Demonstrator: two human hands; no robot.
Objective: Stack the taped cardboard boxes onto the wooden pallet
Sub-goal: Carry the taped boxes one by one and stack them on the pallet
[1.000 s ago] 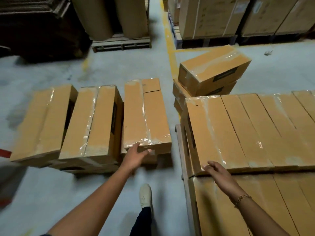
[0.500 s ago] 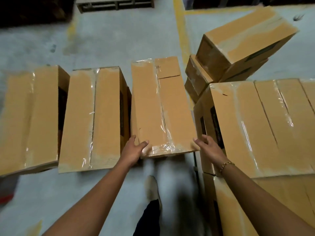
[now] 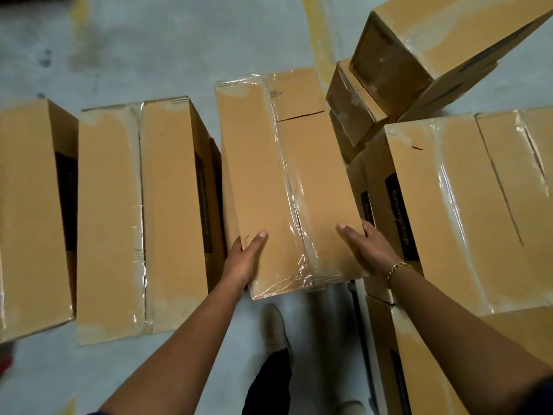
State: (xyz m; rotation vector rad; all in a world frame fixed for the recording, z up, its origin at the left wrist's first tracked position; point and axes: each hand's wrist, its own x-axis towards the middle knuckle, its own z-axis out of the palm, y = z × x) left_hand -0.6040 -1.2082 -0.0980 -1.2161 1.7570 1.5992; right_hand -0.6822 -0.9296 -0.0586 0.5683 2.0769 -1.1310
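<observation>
Nearest, a beige shoe (image 3: 273, 327) stands on the concrete floor (image 3: 179, 55). Just beyond it, both hands hold the near end of the taped cardboard box (image 3: 284, 181). The left hand (image 3: 242, 259) grips its near left corner, thumb on top. The right hand (image 3: 368, 247), wearing a gold bracelet (image 3: 398, 268), grips the right edge the same way. The long axis of the box points away from the person, with clear tape along the middle. It sits between a floor box (image 3: 143, 211) on the left and the stacked boxes (image 3: 466, 205) on the right. Farther right, a tilted box (image 3: 449, 34) leans on others.
</observation>
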